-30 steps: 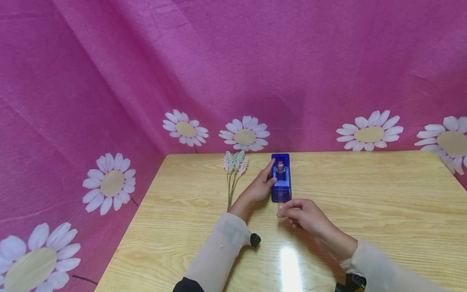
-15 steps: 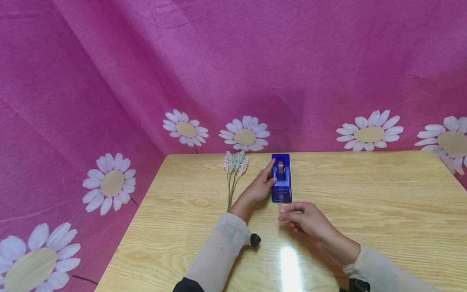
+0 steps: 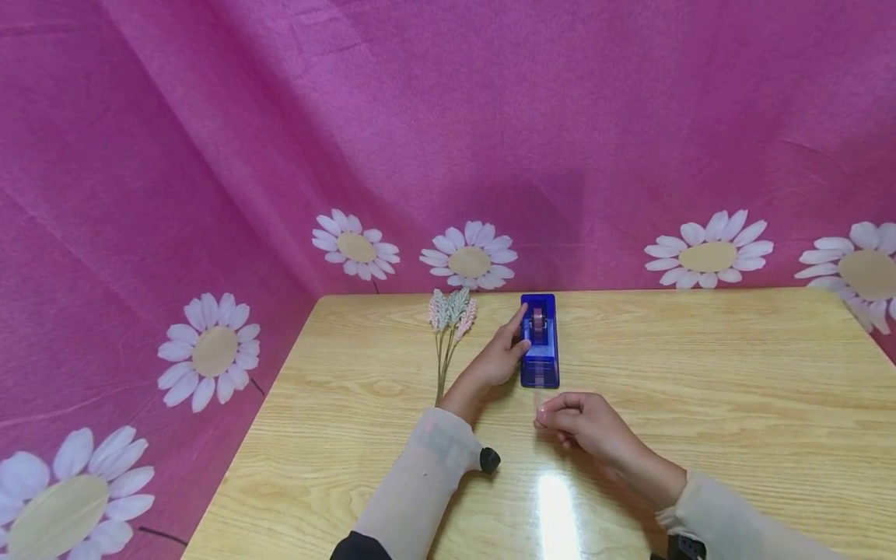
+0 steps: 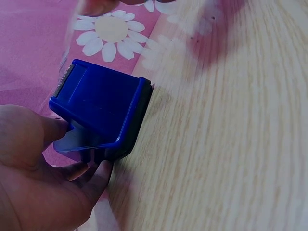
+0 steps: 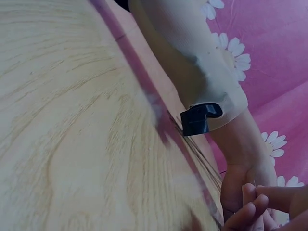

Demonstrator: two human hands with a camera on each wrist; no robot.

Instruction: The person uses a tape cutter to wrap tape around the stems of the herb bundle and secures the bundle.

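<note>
A blue tape dispenser (image 3: 540, 375) lies lengthwise near the table's far edge, a tape roll (image 3: 537, 320) inside it. My left hand (image 3: 498, 359) holds its left side, the thumb and fingers at the body in the left wrist view. Just in front of the dispenser, my right hand (image 3: 584, 422) pinches the free end of a clear tape strip (image 3: 538, 399) between thumb and index finger. The strip runs from the serrated cutter (image 4: 64, 81) up to the right fingertips (image 4: 98, 6) at the top of the left wrist view.
Several artificial flower stems (image 3: 448, 342) with pale green and pink heads lie left of the dispenser, partly behind the left forearm. A pink cloth (image 3: 560, 140) printed with daisies hangs behind and left of the wooden table (image 3: 700, 373).
My right hand has drawn slightly back from the dispenser toward me, and the strip between them shows longer. The left hand and the dispenser have stayed in place.
</note>
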